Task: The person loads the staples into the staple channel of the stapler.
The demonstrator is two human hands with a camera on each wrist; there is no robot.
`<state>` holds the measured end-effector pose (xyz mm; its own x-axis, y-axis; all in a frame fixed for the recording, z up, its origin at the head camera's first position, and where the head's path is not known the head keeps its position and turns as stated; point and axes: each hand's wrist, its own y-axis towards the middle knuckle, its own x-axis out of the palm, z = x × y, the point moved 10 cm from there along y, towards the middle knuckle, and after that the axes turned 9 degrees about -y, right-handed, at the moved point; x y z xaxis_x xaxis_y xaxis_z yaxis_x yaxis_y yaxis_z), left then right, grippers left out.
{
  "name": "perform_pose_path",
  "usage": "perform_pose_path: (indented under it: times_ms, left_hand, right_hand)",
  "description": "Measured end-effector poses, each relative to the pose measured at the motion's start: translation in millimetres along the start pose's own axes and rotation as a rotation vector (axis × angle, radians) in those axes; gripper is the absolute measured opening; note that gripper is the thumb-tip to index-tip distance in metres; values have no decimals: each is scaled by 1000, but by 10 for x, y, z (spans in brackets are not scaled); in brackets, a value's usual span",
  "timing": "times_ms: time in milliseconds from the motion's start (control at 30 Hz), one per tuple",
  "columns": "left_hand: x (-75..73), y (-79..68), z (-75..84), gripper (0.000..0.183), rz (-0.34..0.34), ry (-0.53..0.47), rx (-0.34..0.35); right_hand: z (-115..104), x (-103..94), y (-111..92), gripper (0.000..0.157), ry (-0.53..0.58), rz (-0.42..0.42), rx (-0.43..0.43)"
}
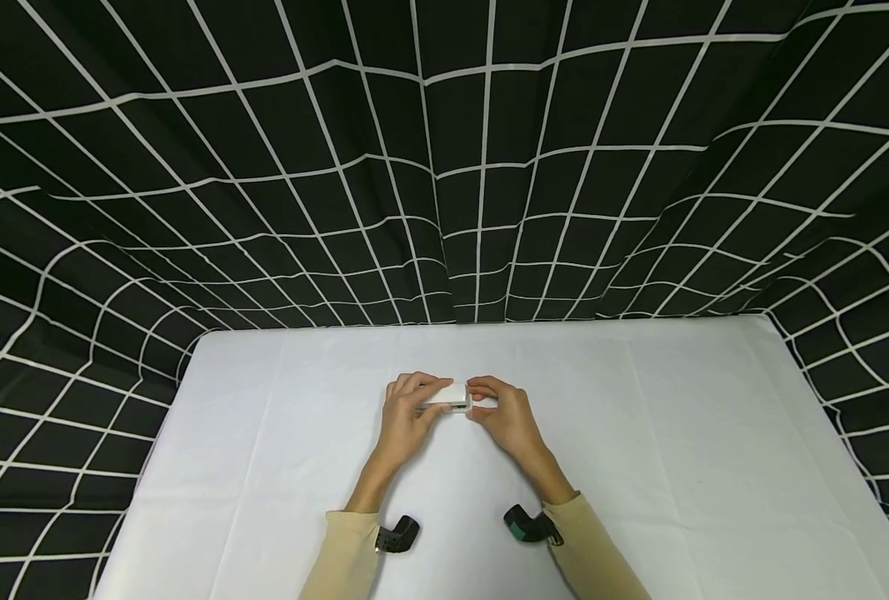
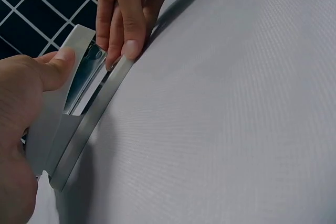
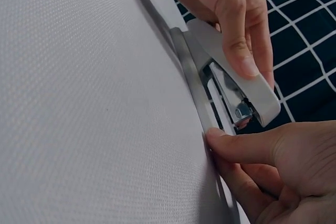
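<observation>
A white stapler [image 1: 447,395] lies on the white table between the two hands. Its upper arm [image 3: 265,103] is raised at an angle from the base [image 3: 197,87], and the shiny metal inside [image 2: 86,77] shows in the gap. My left hand [image 1: 405,417] grips the stapler from the left, thumb on the side of the upper arm. At the other end, my right hand [image 1: 510,417] pinches the tip of the base between thumb and fingers. Some of the right fingertips are hidden behind the stapler in the right wrist view.
White cloth covers the table [image 1: 684,450], with faint creases running over it. A black curtain with a white grid [image 1: 459,192] stands behind the table and along both sides. Dark wrist cameras [image 1: 399,534] sit at both sleeve cuffs.
</observation>
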<state>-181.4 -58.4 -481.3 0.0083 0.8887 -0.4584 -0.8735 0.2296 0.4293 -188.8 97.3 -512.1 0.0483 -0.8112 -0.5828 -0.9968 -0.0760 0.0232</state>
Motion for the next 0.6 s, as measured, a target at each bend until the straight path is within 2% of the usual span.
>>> perform_pose_path:
  times_ms: [267, 367, 500, 600]
  left_hand:
    - [2, -18, 9, 35, -22, 45, -11]
    - [-7, -20, 37, 43, -58, 106, -8]
    - [-59, -30, 60, 62, -98, 208, -20]
    - [-141, -43, 58, 74, -107, 262, -41]
  right_hand:
    - [-41, 10, -10, 47, -20, -28, -18]
    - [-104, 8, -7, 50, -38, -91, -41]
    - [-199, -31, -46, 57, -72, -214, -66]
    - [-232, -100, -114, 60, -158, -263, -95]
